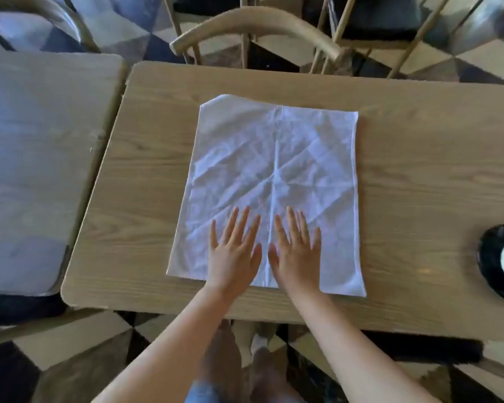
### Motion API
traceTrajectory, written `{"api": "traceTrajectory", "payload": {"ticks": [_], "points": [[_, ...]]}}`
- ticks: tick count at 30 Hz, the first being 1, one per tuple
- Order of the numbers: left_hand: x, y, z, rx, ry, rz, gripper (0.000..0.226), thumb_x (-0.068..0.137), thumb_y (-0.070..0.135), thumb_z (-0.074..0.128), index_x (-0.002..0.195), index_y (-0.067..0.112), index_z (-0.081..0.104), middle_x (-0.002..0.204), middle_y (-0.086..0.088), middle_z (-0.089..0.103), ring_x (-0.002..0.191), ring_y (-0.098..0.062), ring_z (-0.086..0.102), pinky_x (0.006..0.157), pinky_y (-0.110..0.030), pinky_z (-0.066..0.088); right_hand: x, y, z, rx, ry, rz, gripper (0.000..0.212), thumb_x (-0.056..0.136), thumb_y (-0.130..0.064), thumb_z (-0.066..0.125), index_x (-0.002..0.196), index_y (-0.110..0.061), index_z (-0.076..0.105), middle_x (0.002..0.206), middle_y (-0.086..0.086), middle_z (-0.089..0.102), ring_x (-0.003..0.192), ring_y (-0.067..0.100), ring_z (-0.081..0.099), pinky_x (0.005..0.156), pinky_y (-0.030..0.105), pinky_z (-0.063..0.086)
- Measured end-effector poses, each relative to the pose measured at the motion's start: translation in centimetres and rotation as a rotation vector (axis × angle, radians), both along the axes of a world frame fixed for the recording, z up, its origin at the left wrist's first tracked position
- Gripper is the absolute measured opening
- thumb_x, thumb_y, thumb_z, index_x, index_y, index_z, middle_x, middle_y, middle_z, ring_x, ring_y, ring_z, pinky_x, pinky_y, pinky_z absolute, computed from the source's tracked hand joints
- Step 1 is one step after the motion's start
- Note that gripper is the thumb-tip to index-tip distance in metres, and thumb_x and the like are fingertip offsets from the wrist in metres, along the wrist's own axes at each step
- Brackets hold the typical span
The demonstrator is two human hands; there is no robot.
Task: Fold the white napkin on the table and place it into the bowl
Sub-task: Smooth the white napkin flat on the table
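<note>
Both bare forearms reach forward from the bottom of the view, angling in toward each other. The left hand (234,251) lies palm down and flat, fingers straight and spread a little, thumb out to the inner side. The right hand (296,251) mirrors it, also flat and palm down. The two thumbs sit just beside each other, not touching.

We list a wood-grain table (419,175); a second table (41,158) just beside its left edge; a curved-back wooden chair (256,27) beyond its far edge; more chairs (35,16) past the far corners; and a checkered floor (79,353) beneath its near edge.
</note>
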State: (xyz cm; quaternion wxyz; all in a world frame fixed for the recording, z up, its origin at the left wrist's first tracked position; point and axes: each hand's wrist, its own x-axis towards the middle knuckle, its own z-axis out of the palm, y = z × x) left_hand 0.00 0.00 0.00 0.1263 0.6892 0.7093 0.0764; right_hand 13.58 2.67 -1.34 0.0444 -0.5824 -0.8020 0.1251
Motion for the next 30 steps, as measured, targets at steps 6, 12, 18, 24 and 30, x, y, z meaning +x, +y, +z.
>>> {"api": "traceTrajectory", "payload": {"ticks": [6,12,18,24,30], "points": [[-1.8,0.6,-4.3,-0.096,0.062,-0.136,0.059,0.09,0.047,0.029,0.146,0.027,0.023,0.155,-0.003,0.013,0.144,-0.025,0.011,0.113,-0.055,0.008,2.1,0.3,-3.2,-0.07,-0.08,-0.02,0.064,0.092,-0.049,0.03,0.148,-0.023,0.015,0.156,0.006,0.01,0.144,0.025,0.005,0.113,0.053,0.004],[-6.8,1.4,-4.5,-0.097,0.088,0.026,0.071,0.088,0.049,0.027,0.148,0.02,0.006,0.157,-0.003,0.002,0.144,-0.015,-0.003,0.117,-0.04,-0.005,7.7,1.6,-3.4,-0.059,-0.088,-0.234,0.066,0.092,-0.045,0.02,0.147,-0.009,0.013,0.155,0.013,0.014,0.143,0.023,0.005,0.117,0.049,0.009],[-6.5,7.3,-3.0,0.031,0.044,0.163,0.065,0.092,0.046,0.025,0.148,0.015,0.013,0.157,-0.01,0.011,0.144,-0.017,0.005,0.113,-0.052,-0.005,2.6,6.8,-1.8,0.095,0.025,-0.253,0.061,0.092,-0.037,0.031,0.143,-0.004,0.027,0.151,0.017,0.026,0.141,0.027,0.019,0.113,0.049,0.014],[-4.0,19.0,-4.3,0.021,0.079,-0.22,0.055,0.094,0.04,0.028,0.146,0.021,0.024,0.156,-0.005,0.019,0.144,-0.019,0.016,0.115,-0.05,0.009,-3.9,18.6,-2.6,0.047,0.029,0.007,0.052,0.095,-0.025,0.035,0.144,-0.012,0.027,0.154,0.01,0.024,0.143,0.024,0.017,0.114,0.048,0.011],[-10.8,26.6,-5.5,-0.02,0.141,-0.325,0.063,0.092,0.045,0.034,0.148,0.025,0.013,0.158,-0.004,0.01,0.145,-0.02,0.01,0.114,-0.05,0.003,0.7,25.9,-4.4,0.054,-0.077,0.076,0.058,0.093,-0.044,0.034,0.145,-0.019,0.026,0.155,0.011,0.02,0.143,0.026,0.016,0.113,0.049,0.011]]}}
